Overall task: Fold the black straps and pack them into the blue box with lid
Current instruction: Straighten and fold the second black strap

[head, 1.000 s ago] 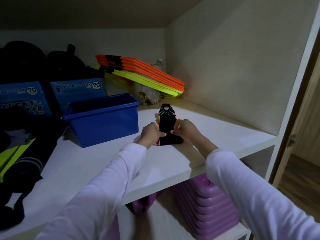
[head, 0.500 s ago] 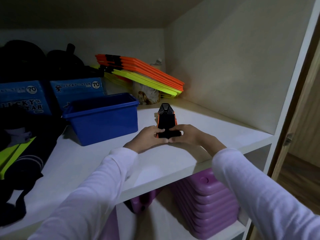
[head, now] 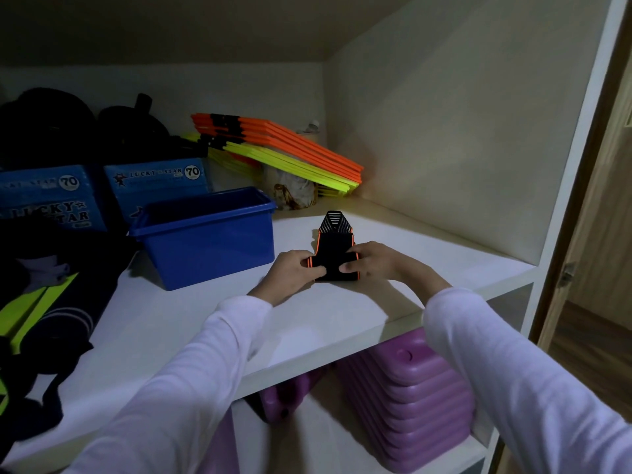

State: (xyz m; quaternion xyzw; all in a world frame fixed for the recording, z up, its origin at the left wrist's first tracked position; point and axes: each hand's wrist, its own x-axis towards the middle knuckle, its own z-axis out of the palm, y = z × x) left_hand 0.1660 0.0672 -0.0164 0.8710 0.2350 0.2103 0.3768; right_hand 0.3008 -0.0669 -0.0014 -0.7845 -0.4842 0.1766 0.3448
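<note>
A black strap (head: 334, 244) with orange edging and a striped far end lies on the white shelf (head: 191, 319). Its near end is doubled up into a thicker fold. My left hand (head: 290, 273) pinches the fold's left side and my right hand (head: 371, 261) pinches its right side, thumbs on top. The open blue box (head: 208, 239) stands on the shelf just left of the strap, a hand's width from my left hand. No lid shows on it.
Blue "Lucky Star" cartons (head: 155, 181) and dark bags (head: 51, 131) sit behind the box. Orange and yellow flat panels (head: 280, 148) lean at the back. Dark and neon clothing (head: 41, 302) lies at the left. Purple plastic items (head: 407, 391) fill the shelf below.
Both hands have turned the strap's near end up and over, so the fold is thicker and the flat length shorter. The hands shifted slightly away from me.
</note>
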